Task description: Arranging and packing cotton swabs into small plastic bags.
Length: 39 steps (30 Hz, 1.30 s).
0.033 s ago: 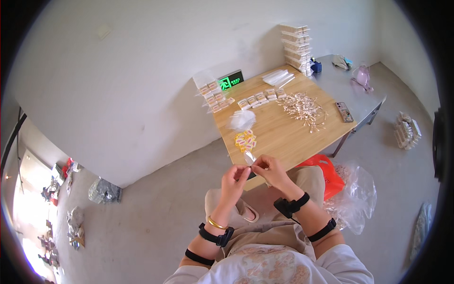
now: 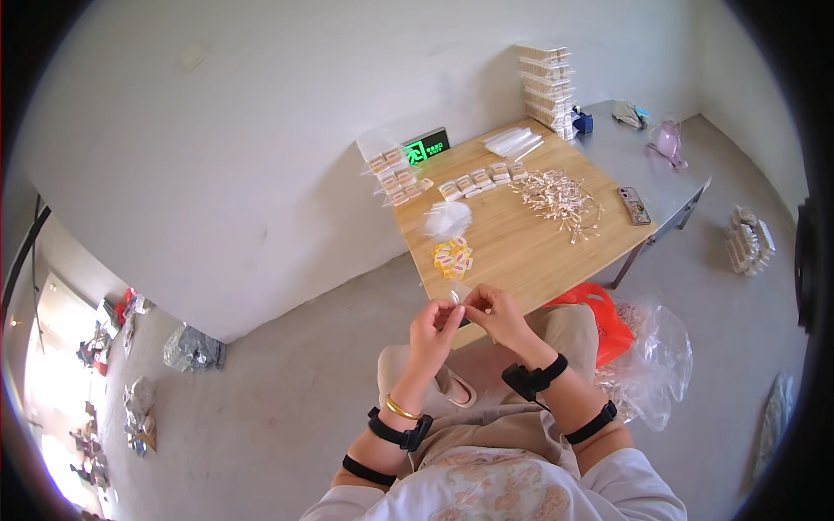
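Both hands meet at the near left corner of the wooden table (image 2: 512,269). My left hand (image 2: 434,328) is closed in a pinch on the edge of a small clear plastic bag (image 2: 458,293). Right beside it, my right hand (image 2: 497,314) pinches the same bag, fingertips almost touching those of the left. Just beyond the bag lies a pile of small yellow-and-white cards (image 2: 453,259). Behind the cards is a heap of clear plastic bags (image 2: 445,221). Loose cotton swabs (image 2: 559,200) are spread out toward the right side of the table.
Packed swab bundles (image 2: 479,181) stand in a row, with stacked packs (image 2: 395,177) at left and a tall stack (image 2: 546,91) at the back. A phone (image 2: 633,206) lies near the right edge. Below are a red bag (image 2: 599,321) and a large clear bag (image 2: 656,365).
The small plastic bag between my fingers has shifted and shows less of its length above the fingertips. Both hands stay in nearly the same place.
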Available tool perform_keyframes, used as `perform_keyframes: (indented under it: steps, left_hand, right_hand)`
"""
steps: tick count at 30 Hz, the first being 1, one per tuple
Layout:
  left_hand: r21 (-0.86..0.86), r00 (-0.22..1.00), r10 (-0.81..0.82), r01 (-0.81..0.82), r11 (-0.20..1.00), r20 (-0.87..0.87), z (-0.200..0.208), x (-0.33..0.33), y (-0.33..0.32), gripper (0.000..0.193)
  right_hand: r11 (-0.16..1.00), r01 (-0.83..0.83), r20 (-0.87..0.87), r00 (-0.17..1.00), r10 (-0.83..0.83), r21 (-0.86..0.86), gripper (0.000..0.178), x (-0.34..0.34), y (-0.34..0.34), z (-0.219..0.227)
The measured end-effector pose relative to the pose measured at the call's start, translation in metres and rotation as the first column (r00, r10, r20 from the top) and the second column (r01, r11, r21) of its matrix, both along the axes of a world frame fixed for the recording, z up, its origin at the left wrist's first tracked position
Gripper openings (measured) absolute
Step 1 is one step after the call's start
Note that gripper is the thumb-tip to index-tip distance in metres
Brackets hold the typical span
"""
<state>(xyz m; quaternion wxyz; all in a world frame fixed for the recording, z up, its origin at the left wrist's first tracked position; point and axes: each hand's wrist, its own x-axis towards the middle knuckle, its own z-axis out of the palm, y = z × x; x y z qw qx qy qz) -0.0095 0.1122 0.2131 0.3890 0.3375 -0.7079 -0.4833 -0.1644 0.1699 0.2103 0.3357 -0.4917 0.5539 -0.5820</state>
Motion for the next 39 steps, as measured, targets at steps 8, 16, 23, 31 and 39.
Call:
perform_keyframes:
  steps: [8, 16, 23, 31, 39]
  left_hand:
    - [0.253, 0.989, -0.132, 0.144, 0.957, -0.066, 0.016, 0.011, 0.001, 0.026]
    - [-0.554, 0.835, 0.192, 0.154, 0.818, 0.516, 0.032, 0.040, 0.006, 0.041]
    - [0.043, 0.981, -0.177, 0.180, 0.983, -0.081, 0.011, 0.071, -0.014, 0.048]
    - [0.191, 0.974, 0.225, -0.225, 0.955, 0.023, 0.001, 0.080, -0.022, 0.048]
    - [-0.646, 0.885, 0.096, 0.254, 0.720, 0.455, 0.032, 0.036, 0.001, 0.067]
  right_hand:
    - [0.993, -0.116, 0.099, 0.989, 0.114, 0.012, 0.019, 0.002, 0.005, 0.000]
    - [0.999, 0.023, -0.228, 0.973, -0.029, -0.028, 0.016, 0.002, 0.007, 0.018]
    - [0.951, -0.309, 0.170, 0.937, 0.305, -0.002, 0.005, 0.006, 0.005, 0.022]
    - [0.963, -0.239, 0.111, 0.968, 0.226, 0.123, 0.013, 0.002, 0.006, 0.011]
    - [0.965, -0.256, -0.058, 0.964, 0.260, 0.061, 0.009, 0.003, 0.007, -0.004]
